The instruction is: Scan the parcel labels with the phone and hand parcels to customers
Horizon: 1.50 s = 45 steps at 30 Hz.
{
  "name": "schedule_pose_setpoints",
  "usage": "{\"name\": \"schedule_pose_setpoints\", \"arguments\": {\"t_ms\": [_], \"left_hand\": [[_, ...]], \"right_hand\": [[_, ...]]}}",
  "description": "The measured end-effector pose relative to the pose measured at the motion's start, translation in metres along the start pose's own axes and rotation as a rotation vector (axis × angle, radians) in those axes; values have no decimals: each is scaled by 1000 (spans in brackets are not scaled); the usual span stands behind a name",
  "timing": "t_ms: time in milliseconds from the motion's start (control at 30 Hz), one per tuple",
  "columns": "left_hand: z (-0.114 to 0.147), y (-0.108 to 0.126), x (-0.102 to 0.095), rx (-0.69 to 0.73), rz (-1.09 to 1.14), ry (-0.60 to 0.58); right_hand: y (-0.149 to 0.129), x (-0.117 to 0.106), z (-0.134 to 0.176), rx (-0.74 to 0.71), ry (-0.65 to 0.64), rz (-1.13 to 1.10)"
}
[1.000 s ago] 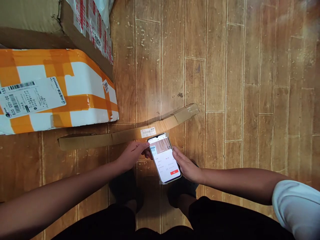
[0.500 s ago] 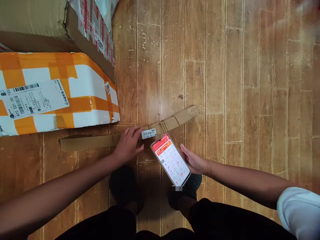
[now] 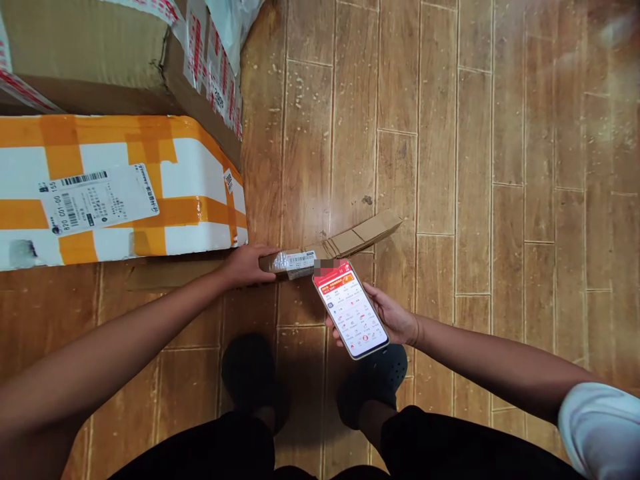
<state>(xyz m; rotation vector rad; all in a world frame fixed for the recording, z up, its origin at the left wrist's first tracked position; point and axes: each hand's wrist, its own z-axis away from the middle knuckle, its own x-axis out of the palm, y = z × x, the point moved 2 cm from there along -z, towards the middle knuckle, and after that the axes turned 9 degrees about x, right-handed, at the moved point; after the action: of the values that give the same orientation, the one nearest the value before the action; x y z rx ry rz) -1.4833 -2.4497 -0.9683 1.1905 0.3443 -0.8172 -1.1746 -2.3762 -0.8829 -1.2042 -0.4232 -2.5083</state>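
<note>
A long, narrow cardboard package [image 3: 367,233], bent near its middle, lies across the view in front of my feet. My left hand [image 3: 246,267] is closed around it just left of the bend. Beside those fingers, a white barcode label [image 3: 301,260] sits under shiny clear tape. In my right hand [image 3: 393,313] is a smartphone [image 3: 353,310], its lit screen showing a red banner over rows of small icons. The phone's top edge overlaps the package near the label; whether they touch I cannot tell. The package's left part is partly hidden behind my left hand and forearm.
At the left lies a white box [image 3: 190,157] wrapped in orange tape, with a shipping label [image 3: 103,199]. Behind it stands a large brown carton [image 3: 90,53] with red-and-white tape. My dark clogs [image 3: 249,367] are on the wood-plank floor [image 3: 440,167].
My left hand has gone from resting on the package with fingers spread to gripping it. The package has turned, and its label faces up more. The phone has shifted slightly right and up.
</note>
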Motion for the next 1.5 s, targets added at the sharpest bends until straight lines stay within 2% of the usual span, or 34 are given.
{"name": "schedule_pose_setpoints", "arguments": {"t_ms": [200, 533, 1233, 1500], "left_hand": [[2, -2, -12, -143, 205, -95], [5, -4, -8, -131, 251, -100], [7, -6, -11, -155, 279, -120], [7, -13, -7, -143, 297, -117]], "right_hand": [[24, -8, -5, 96, -38, 11], [35, -17, -7, 214, -112, 32], [35, -22, -11, 220, -151, -13], [35, -22, -12, 236, -143, -7]]}}
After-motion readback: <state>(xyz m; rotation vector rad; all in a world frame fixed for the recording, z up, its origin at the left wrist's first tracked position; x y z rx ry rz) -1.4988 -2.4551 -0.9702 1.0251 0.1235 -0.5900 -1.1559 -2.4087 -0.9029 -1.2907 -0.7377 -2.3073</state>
